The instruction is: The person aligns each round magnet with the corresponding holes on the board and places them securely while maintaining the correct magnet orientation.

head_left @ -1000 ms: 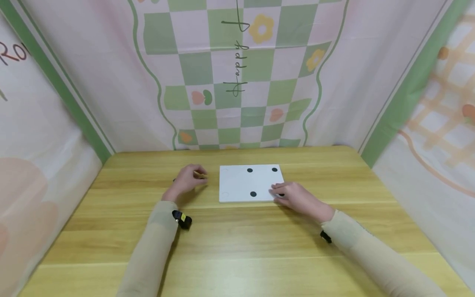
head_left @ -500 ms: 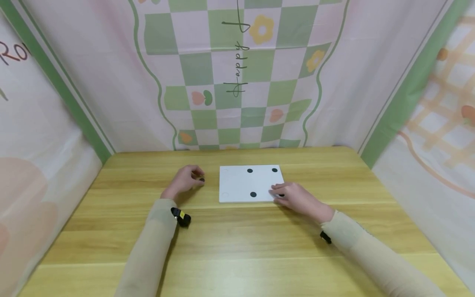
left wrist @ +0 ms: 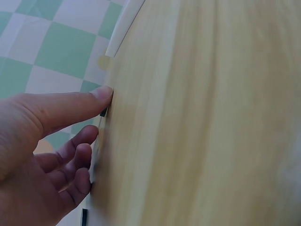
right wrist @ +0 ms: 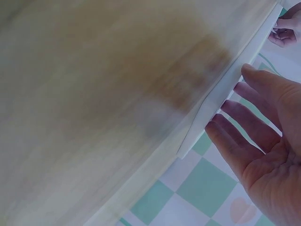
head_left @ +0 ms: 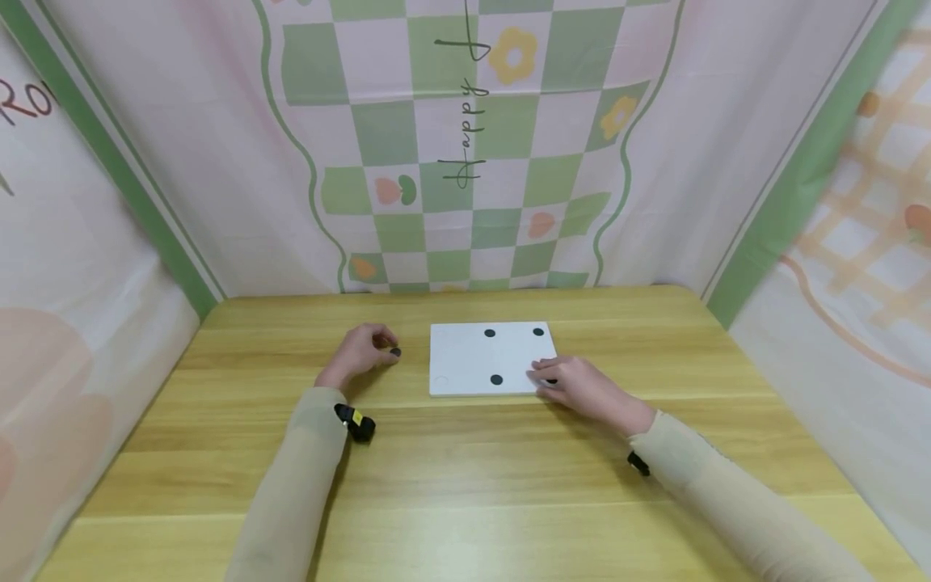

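Note:
A flat white board (head_left: 461, 356) lies on the table with several black round spots on it, among them one black spot (head_left: 490, 333) at the far edge. A faint circle (head_left: 441, 380) marks its near left corner. Left of the board, my left hand (head_left: 360, 354) pinches a small black disc (head_left: 396, 352) low over the wood; in the left wrist view the disc's dark edge shows just below the thumb (left wrist: 61, 108). My right hand (head_left: 578, 384) rests on the board's near right corner, fingers extended, partly covering another black spot (head_left: 552, 381).
The wooden table (head_left: 451, 485) runs back to a printed curtain (head_left: 465, 202), with side curtains left and right. A second small dark piece (left wrist: 84, 216) shows at the bottom of the left wrist view. Black devices (head_left: 356, 423) sit on both sleeves.
My left hand has drawn back slightly to the left, and the black disc now shows between its thumb and fingers. The right hand and the board stay in place.

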Tool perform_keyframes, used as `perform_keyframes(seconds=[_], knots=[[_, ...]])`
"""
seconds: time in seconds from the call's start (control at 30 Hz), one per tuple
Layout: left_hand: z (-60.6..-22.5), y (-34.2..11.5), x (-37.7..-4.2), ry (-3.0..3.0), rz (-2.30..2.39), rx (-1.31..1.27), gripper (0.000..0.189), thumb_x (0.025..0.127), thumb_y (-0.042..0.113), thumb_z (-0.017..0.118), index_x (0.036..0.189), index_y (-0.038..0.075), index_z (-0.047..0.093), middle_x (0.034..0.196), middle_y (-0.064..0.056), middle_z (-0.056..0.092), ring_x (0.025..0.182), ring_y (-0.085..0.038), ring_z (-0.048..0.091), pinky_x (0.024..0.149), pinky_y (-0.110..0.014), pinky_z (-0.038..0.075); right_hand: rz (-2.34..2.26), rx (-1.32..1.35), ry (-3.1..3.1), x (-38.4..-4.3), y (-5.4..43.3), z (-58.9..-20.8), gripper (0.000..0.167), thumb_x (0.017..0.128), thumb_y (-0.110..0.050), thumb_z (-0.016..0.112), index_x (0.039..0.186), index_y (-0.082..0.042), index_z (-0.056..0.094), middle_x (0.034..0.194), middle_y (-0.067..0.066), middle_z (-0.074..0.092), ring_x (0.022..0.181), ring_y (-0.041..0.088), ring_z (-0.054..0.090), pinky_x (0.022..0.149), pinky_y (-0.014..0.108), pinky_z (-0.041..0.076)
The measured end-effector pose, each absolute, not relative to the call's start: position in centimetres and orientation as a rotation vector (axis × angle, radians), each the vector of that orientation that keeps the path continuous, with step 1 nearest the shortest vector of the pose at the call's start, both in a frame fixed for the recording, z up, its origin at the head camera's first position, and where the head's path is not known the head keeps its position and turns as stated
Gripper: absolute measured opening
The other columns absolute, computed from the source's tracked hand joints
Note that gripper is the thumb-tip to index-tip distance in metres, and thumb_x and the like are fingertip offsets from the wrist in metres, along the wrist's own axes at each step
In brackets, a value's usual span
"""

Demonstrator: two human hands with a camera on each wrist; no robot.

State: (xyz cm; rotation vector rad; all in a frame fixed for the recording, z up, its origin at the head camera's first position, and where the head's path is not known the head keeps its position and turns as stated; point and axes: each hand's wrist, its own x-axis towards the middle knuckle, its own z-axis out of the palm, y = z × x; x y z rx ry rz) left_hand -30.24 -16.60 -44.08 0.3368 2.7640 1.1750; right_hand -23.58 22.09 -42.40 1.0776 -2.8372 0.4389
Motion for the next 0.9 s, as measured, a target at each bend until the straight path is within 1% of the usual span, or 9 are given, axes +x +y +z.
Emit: perform_keyframes(seconds=[0.1,0.27,0.43,0.7,0.9], knots=[[-44.19,-16.53,-30.35,2.771,1.178,0.322,0.026,0.076,0.016,0.079,0.099,0.01,0.068,0.1,-0.009,0.064,0.096,-0.023,0.056,0.089,-0.039,0.048,0.433,1.083,-2.835,-23.59,22.1,-42.4,0.03,0.088,-0.012,0.067,0.116,-0.003,0.067,0.121,0.018,0.064,0.113,0.034,0.061,0.094,0.047,0.05],[-44.19,-16.47,-30.37,2.8,1.174,0.296,0.023,0.075,0.016,0.08,0.095,0.01,0.069,0.093,-0.007,0.064,0.088,-0.021,0.056,0.079,-0.033,0.047,0.427,1.081,-2.836,-23.62,22.13,-42.44,0.03,0.088,-0.012,0.067,0.116,-0.003,0.067,0.121,0.017,0.064,0.113,0.034,0.061,0.094,0.048,0.05],[-44.13,-16.37,-30.37,2.822,1.164,0.262,0.022,0.074,0.016,0.081,0.092,0.011,0.07,0.088,-0.005,0.063,0.083,-0.019,0.055,0.073,-0.029,0.045,0.427,1.071,-2.837,-23.6,22.13,-42.48,0.029,0.088,-0.012,0.067,0.116,-0.003,0.067,0.122,0.017,0.064,0.113,0.034,0.061,0.094,0.047,0.05],[-44.0,-16.19,-30.25,2.85,1.143,0.227,0.018,0.073,0.016,0.082,0.087,0.012,0.072,0.086,-0.004,0.067,0.082,-0.019,0.058,0.076,-0.031,0.047,0.425,1.073,-2.824,-23.62,22.17,-42.57,0.029,0.087,-0.012,0.068,0.115,-0.004,0.068,0.12,0.017,0.064,0.111,0.034,0.062,0.093,0.047,0.051],[-43.92,-16.18,-30.2,2.836,1.165,0.208,0.018,0.073,0.016,0.082,0.087,0.011,0.073,0.088,-0.004,0.069,0.084,-0.019,0.06,0.08,-0.033,0.048,0.427,1.064,-2.85,-23.6,22.17,-42.46,0.029,0.088,-0.014,0.067,0.116,-0.005,0.067,0.122,0.016,0.064,0.113,0.033,0.061,0.095,0.047,0.05]])
